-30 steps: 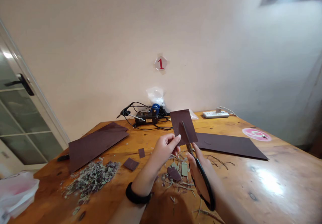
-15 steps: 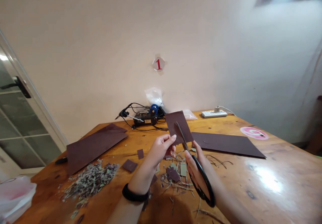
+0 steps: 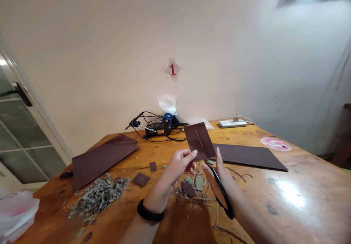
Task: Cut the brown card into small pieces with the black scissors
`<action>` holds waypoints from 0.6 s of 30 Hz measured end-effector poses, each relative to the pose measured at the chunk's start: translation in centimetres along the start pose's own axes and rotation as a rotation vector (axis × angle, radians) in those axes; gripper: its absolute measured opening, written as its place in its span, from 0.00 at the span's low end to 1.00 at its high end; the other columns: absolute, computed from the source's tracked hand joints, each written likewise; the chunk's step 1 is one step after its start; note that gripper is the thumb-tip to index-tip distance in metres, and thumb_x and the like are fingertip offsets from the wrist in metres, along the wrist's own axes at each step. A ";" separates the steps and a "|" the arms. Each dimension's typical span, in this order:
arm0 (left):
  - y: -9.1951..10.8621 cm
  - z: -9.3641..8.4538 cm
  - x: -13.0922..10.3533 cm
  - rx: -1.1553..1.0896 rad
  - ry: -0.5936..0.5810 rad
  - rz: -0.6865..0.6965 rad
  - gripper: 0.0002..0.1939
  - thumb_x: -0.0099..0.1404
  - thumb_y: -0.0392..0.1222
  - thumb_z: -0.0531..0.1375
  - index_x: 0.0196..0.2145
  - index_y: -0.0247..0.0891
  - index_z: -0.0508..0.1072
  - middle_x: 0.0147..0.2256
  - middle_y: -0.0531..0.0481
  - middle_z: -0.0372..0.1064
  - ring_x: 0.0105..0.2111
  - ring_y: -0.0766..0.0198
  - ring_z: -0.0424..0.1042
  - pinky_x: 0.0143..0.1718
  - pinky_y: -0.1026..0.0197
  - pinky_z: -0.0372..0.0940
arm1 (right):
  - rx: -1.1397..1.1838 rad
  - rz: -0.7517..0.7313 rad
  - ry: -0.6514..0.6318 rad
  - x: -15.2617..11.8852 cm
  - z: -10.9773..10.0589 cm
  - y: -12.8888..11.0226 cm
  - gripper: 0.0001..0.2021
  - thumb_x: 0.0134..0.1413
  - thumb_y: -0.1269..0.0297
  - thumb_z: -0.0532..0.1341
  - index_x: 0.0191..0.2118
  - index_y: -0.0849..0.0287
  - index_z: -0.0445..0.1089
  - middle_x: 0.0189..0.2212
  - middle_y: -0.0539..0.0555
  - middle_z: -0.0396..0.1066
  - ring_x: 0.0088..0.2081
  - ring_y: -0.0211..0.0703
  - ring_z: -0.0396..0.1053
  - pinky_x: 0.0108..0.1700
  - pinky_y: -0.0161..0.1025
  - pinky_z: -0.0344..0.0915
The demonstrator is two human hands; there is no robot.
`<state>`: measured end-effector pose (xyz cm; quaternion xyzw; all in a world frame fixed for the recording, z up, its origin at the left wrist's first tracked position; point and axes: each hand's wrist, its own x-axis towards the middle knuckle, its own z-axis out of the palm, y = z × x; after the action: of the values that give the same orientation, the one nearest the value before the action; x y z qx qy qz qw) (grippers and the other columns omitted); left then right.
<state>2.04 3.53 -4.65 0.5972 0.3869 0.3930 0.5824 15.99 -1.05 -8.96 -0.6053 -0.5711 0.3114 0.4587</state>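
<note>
Shred heap (image 3: 101,196) done, near left. Your left hand (image 3: 178,163) pinches a maroon sheet (image 3: 207,141) above the counter (image 3: 315,185); your right hand (image 3: 223,171), partly open, holds scissors (image 3: 219,181), blade across it. Larger sheets left (image 3: 105,160) and right (image 3: 251,157) look uncut so far.

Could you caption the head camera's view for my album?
Left hand holds a dark-brown rectangular sheet; right hand, black-handled metal scissors.

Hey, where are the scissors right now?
In the head view, the scissors are just right of centre, in the right hand, with a blade across the brown sheet held by the left hand.
</note>
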 end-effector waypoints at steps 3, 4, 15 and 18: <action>-0.1 0.0 0.1 0.008 -0.010 0.004 0.26 0.47 0.63 0.64 0.20 0.37 0.61 0.16 0.57 0.62 0.14 0.73 0.61 0.18 0.68 0.57 | 0.003 -0.024 0.037 0.2 -0.2 0.3 0.54 0.48 0.35 0.54 0.68 0.69 0.33 0.41 0.66 0.74 0.43 0.59 0.71 0.43 0.48 0.65; -0.1 0.0 0.1 0.010 -0.008 0.007 0.26 0.47 0.63 0.64 0.20 0.37 0.61 0.16 0.57 0.62 0.14 0.73 0.61 0.18 0.68 0.57 | -0.008 -0.026 0.044 0.3 -0.2 0.3 0.54 0.47 0.35 0.55 0.68 0.70 0.33 0.42 0.66 0.74 0.44 0.60 0.71 0.44 0.49 0.65; -0.3 0.0 0.1 0.016 0.015 0.015 0.25 0.49 0.62 0.64 0.19 0.37 0.61 0.16 0.57 0.61 0.14 0.73 0.61 0.18 0.68 0.58 | -0.019 0.020 0.024 0.4 0.0 0.0 0.50 0.51 0.40 0.55 0.68 0.69 0.34 0.25 0.54 0.72 0.30 0.54 0.71 0.31 0.42 0.64; -0.5 0.0 0.2 0.003 0.020 0.026 0.26 0.49 0.62 0.64 0.20 0.37 0.61 0.16 0.57 0.61 0.14 0.73 0.60 0.18 0.68 0.58 | 0.015 0.012 0.022 0.1 0.0 -0.2 0.49 0.50 0.42 0.57 0.68 0.68 0.35 0.21 0.49 0.69 0.26 0.49 0.69 0.30 0.40 0.63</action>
<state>2.11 3.73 -5.12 0.5991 0.3856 0.4061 0.5723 15.92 -0.97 -8.71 -0.6086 -0.5603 0.3118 0.4675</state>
